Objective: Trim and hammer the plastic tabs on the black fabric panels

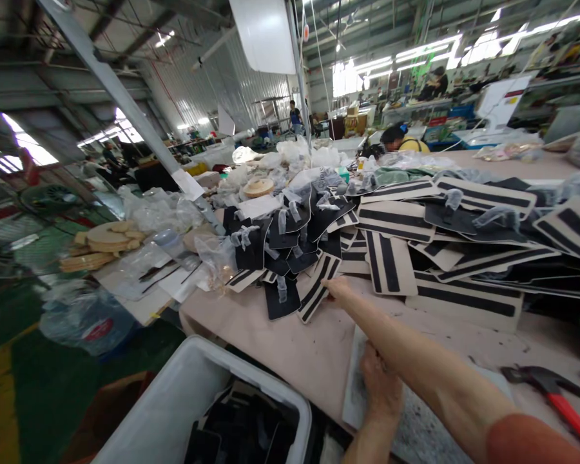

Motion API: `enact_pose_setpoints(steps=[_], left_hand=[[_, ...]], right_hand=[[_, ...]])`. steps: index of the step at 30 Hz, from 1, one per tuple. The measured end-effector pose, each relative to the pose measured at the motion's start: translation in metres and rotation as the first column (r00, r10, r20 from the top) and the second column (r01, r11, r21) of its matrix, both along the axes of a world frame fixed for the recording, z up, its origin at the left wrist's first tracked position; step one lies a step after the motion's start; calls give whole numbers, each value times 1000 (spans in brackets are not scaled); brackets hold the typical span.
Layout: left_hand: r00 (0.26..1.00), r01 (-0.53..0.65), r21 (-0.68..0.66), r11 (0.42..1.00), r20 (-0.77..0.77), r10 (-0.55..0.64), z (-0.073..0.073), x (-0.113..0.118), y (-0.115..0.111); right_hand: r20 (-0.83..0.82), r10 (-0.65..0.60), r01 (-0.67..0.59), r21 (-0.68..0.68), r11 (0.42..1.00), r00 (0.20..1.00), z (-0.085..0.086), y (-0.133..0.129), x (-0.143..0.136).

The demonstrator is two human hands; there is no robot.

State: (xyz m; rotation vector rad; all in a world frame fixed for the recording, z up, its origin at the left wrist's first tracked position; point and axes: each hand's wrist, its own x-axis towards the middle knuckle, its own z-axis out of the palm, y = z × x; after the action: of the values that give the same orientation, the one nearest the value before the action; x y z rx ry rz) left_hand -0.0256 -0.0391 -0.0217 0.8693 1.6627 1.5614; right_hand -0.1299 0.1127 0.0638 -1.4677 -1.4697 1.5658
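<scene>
Apparently, right hand (pixel 334 290) pinches a striped piece (pixel 318 291), left hand (pixel 381 380) unclear in grip, red print (pixel 98 329) unreadable.

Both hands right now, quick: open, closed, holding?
Left hand: over the grey slab, grip can't be told.
Right hand: at a striped piece's edge, closure unclear.
</scene>
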Motion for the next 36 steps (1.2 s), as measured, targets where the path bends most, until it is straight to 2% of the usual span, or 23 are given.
enact_pose_setpoints(steps=[2,4,6,8,9,10,12,14,17,21,23,25,28,32,34,36], left_hand=[[995,11,4,1000,-97,-11,0,-1,-1],[986,22,-16,1000,-167,-24,2,-2,-2],[980,27,-53,998,-198,-37,6,-3,-3],[980,38,-75,996,-192,-51,8,-5,-1],[981,43,-73,996,-187,-56,8,-6,0],[982,42,-64,997,-182,-53,8,-6,1],[983,48,-38,998,-176,-54,6,-7,5],[982,40,-31,999,-182,-45,5,-7,7],[981,26,-36,999,-190,-32,5,-6,7],[986,25,-26,999,-165,-29,4,-6,7],[986,24,-27,999,-162,-28,3,-6,8],[986,25,-23,999,-166,-29,2,-7,9],[983,34,-14,999,-179,-36,1,-7,9],[978,22,-17,1000,-208,-26,0,-7,9],[978,11,-19,1000,-210,-15,-1,-7,9],[980,11,-20,1000,-197,-15,-2,-7,10]], right_hand=[[-62,-3,5,32,999,998,9,7,7],[-110,-15,24,86,996,994,21,16,28],[-131,-48,67,143,987,990,34,21,66],[-140,-93,129,274,953,986,47,18,122],[-137,-99,145,385,911,986,53,11,153],[-120,-79,131,533,836,990,57,0,186],[5,6,-7,777,630,1000,58,-35,250],[203,86,-219,840,497,975,45,-78,302],[429,138,-446,794,413,893,4,-140,349],[598,145,-602,702,381,789,-54,-190,371],[640,117,-631,681,371,759,-73,-202,379],[647,20,-605,701,378,762,-82,-208,392],[563,-219,-455,798,396,797,-75,-206,417],[422,-466,-281,897,342,778,-35,-192,441],[359,-510,-236,927,291,782,-19,-188,438],[330,-442,-244,940,240,834,-15,-191,423]])
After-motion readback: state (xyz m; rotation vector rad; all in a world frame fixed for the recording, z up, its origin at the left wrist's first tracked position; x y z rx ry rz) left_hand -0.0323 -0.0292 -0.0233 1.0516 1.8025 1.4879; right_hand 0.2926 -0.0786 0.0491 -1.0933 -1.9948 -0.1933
